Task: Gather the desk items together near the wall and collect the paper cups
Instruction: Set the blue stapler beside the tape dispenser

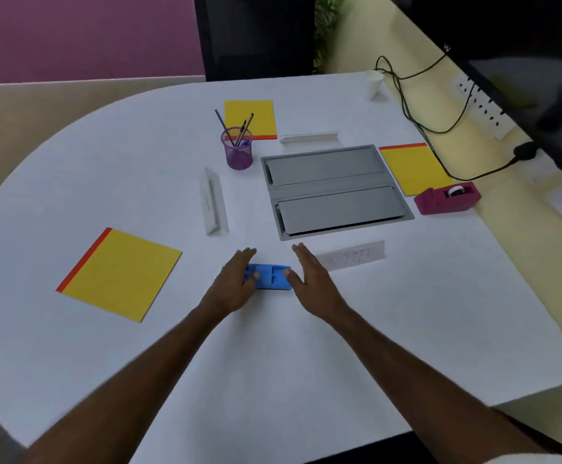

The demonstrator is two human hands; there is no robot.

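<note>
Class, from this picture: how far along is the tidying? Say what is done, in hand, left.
Done: little; only the tape dispenser and one yellow pad lie near the wall. In hand: left hand and right hand flank the blue item. Left: two other pads, pen cup, three name cards, paper cup.

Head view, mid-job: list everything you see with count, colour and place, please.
table: 1, white, under everything
notepads: 3, yellow, red-edged; near left, far centre, right by wall
pen holder: 1, purple, beside far notepad
strips: 3, white, around the hatch
hatch: 1, grey, table centre
tape dispenser: 1, magenta, right by wall
paper cup: 1, white, far right
block: 1, blue, between the hands
cable: 1, black, along the wall
left hand: 1, fingers straight, on block's left end
right hand: 1, fingers straight, at block's right end
</note>
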